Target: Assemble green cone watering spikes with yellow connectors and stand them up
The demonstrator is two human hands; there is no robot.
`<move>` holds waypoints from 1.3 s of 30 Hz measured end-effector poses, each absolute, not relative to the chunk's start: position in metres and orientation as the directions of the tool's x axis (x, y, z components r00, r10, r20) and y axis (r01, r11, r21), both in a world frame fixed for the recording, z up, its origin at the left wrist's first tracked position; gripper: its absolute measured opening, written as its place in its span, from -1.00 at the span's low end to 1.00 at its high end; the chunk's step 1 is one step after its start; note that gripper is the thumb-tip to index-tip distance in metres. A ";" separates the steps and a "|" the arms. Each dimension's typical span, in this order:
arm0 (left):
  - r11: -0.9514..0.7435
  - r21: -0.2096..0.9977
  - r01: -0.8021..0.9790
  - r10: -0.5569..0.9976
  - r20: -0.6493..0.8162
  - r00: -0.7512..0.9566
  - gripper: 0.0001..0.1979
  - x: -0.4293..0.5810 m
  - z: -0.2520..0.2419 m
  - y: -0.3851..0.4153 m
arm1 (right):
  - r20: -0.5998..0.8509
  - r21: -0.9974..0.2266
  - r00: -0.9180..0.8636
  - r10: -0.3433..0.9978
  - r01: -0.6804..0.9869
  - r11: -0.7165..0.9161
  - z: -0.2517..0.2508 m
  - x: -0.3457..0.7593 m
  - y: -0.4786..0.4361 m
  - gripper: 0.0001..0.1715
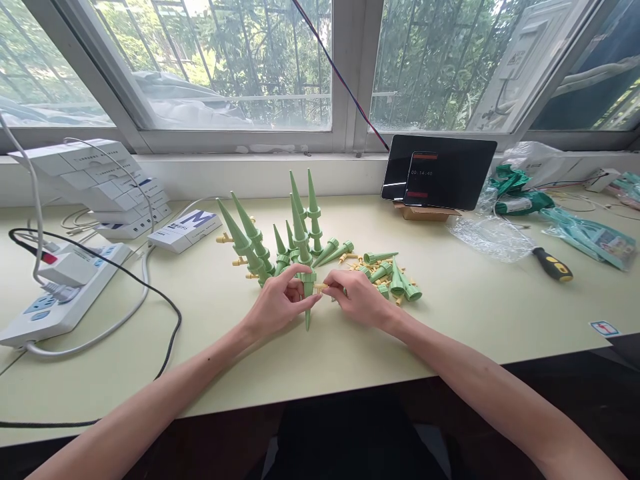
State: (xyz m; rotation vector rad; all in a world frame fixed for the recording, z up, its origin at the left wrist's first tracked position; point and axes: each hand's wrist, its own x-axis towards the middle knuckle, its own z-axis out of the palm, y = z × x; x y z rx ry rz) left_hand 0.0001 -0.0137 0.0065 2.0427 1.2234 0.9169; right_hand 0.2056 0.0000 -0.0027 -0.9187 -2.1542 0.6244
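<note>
My left hand (280, 303) is closed round a green plastic spike (309, 300), which points down at the table. My right hand (357, 298) pinches a small yellow valve piece (321, 287) against the side of that spike's collar. Just behind my hands stands a cluster of assembled green spikes (295, 227), points up. To the right of them lie several loose green spikes (393, 277) mixed with small yellow pieces (356, 265).
A white power strip (60, 293) with black and white cables lies at left, beside stacked white boxes (100, 183). A tablet with a phone (440, 172) leans by the window. Plastic bags (493, 233), a screwdriver (553, 263) and green packets (590, 237) lie at right.
</note>
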 end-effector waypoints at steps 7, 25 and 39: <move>-0.423 0.747 0.512 0.898 0.273 0.344 -0.66 0.000 0.006 -0.014 | 0.401 -0.650 -0.504 0.765 0.432 0.625 -0.004 0.205 0.001 -0.81; -0.516 0.702 0.490 0.854 0.375 0.362 -0.69 0.000 0.003 -0.014 | 0.364 -0.694 -0.522 0.771 0.400 0.598 -0.003 0.205 -0.001 -0.74; -0.566 0.669 0.481 0.823 0.429 0.373 -0.69 0.000 -0.001 -0.013 | 0.294 -0.768 -0.514 0.806 0.375 0.519 0.004 0.204 -0.004 -0.67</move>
